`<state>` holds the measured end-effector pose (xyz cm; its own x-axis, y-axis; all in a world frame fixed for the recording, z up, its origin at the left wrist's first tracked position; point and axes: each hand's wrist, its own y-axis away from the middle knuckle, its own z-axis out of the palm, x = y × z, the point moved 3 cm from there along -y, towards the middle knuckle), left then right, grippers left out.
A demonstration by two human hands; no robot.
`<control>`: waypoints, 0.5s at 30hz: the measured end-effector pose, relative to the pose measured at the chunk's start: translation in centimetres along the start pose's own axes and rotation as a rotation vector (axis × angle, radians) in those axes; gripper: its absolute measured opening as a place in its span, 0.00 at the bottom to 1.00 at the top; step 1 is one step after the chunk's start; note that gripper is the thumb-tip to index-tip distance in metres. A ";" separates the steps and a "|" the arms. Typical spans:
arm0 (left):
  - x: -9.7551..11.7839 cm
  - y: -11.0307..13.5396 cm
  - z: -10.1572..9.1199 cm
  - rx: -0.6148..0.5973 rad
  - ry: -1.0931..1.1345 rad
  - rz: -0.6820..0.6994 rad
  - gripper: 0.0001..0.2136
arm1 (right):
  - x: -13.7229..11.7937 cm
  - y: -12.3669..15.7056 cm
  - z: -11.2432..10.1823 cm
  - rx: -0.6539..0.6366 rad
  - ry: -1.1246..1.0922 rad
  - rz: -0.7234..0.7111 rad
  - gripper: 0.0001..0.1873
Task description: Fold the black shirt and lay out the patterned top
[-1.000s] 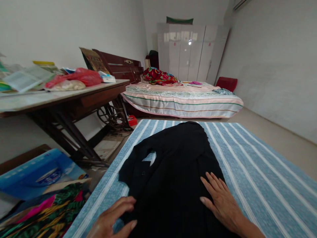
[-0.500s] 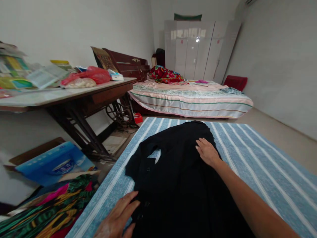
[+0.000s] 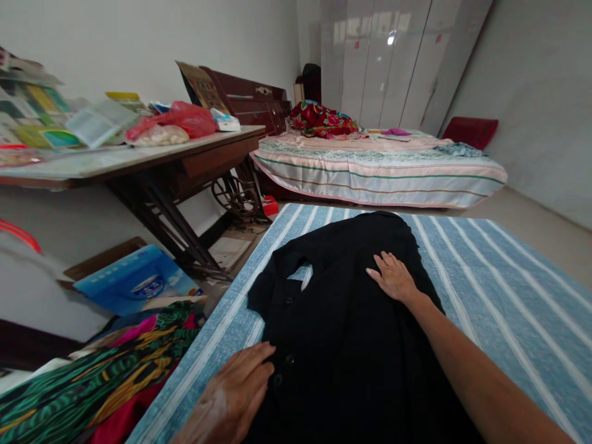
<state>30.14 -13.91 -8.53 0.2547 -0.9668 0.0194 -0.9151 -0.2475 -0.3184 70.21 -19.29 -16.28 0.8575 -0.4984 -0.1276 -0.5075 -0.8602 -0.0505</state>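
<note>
A black buttoned garment (image 3: 351, 333) lies spread on a blue, white-striped cover (image 3: 462, 277). A gap at its upper left shows the cover beneath, and several dark buttons run down its left side. My right hand (image 3: 393, 275) rests flat on the upper right of the garment, fingers spread. At the left edge, beside the buttons, my left hand (image 3: 235, 388) lies with fingers stretched out and touching the cloth; its thumb is hidden. The bottom of the garment runs out of view.
To the left stands a sewing-machine table (image 3: 185, 151) with a red plastic bag (image 3: 192, 120) and other items on it. Colourful cloths (image 3: 124, 370) and a blue carton (image 3: 139, 280) lie below. Ahead are a bed (image 3: 379, 179) and a pale wardrobe (image 3: 383, 74).
The view has tipped down and turned slightly left. My left hand's fingers have come closer together on the garment's edge. My right hand's fingers have spread, staying on the cloth.
</note>
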 end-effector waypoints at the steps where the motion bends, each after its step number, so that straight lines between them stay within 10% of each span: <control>1: 0.1 -0.1 0.1 0.015 -0.003 0.005 0.14 | 0.0 0.0 0.0 -0.002 -0.001 0.002 0.38; 11: 0.3 -1.6 1.9 0.150 0.011 0.041 0.26 | -0.4 -0.1 -0.4 0.000 -0.023 0.013 0.38; 15: -1.7 -2.2 1.5 0.240 0.301 -0.235 0.20 | -0.5 -0.1 -0.5 0.008 -0.030 0.018 0.37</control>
<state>32.18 -11.58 -9.30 0.3126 -0.8702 0.3808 -0.7357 -0.4754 -0.4824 69.85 -18.97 -15.76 0.8454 -0.5102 -0.1579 -0.5235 -0.8502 -0.0554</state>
